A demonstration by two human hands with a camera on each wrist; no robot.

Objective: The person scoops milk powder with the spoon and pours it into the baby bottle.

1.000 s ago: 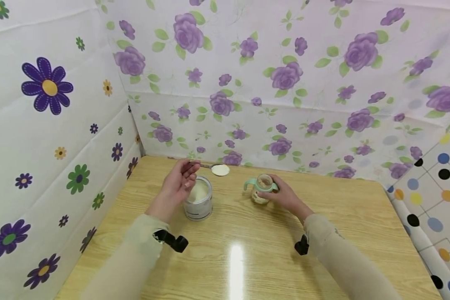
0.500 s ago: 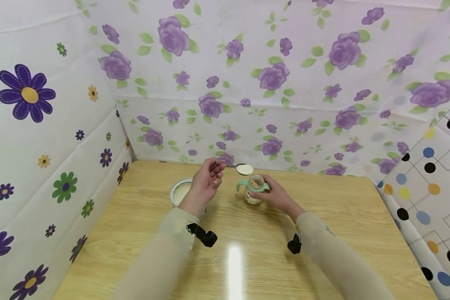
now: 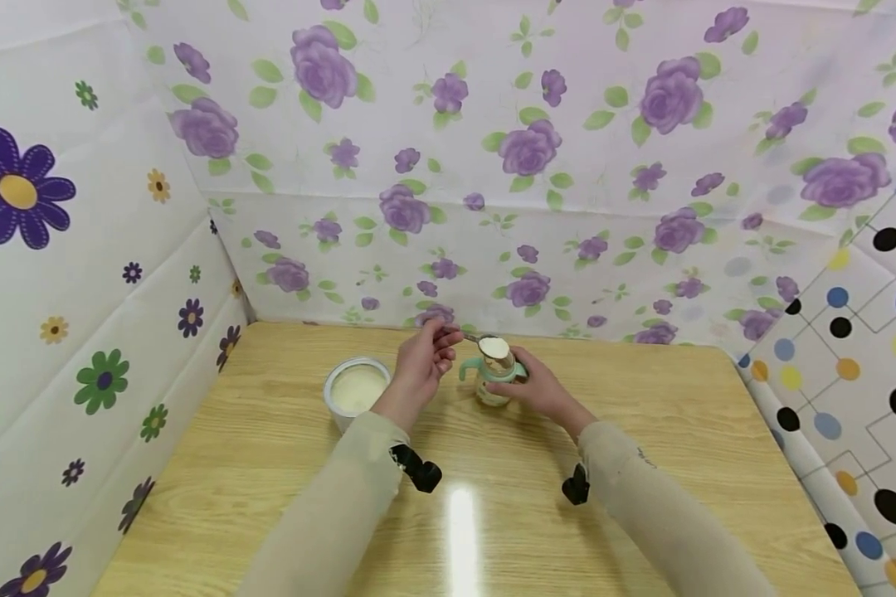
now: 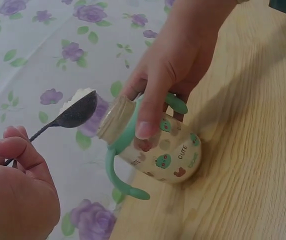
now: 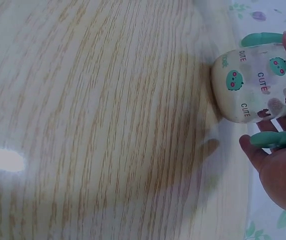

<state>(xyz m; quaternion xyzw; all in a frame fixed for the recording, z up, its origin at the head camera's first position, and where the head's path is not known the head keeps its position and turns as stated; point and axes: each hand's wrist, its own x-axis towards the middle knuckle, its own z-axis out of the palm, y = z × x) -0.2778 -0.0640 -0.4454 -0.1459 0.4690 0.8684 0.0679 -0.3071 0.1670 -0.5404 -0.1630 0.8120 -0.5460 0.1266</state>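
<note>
My left hand point(image 3: 422, 362) pinches the thin handle of a dark spoon point(image 4: 78, 111), its bowl heaped with white powder point(image 3: 494, 347). In the head view the spoon's bowl overlaps the open mouth of a baby bottle point(image 4: 165, 150). That bottle is clear, with a mint-green collar, two side handles and "CUTE" prints. My right hand point(image 3: 538, 387) grips it around the body near one handle, thumb across the front in the left wrist view. The bottle stands on the wooden table. Left of my left hand sits an open can point(image 3: 357, 388) of pale powder, partly hidden by the forearm.
The wooden table point(image 3: 523, 497) ends at a flower-printed cloth point(image 3: 418, 265) behind the bottle. More patterned cloth hangs along the left point(image 3: 104, 332) and right sides. A bright light reflection lies on the table between the forearms.
My left hand has carried the loaded spoon rightward from above the can to the bottle's mouth. The right hand keeps its hold on the bottle. The head view has shifted slightly.
</note>
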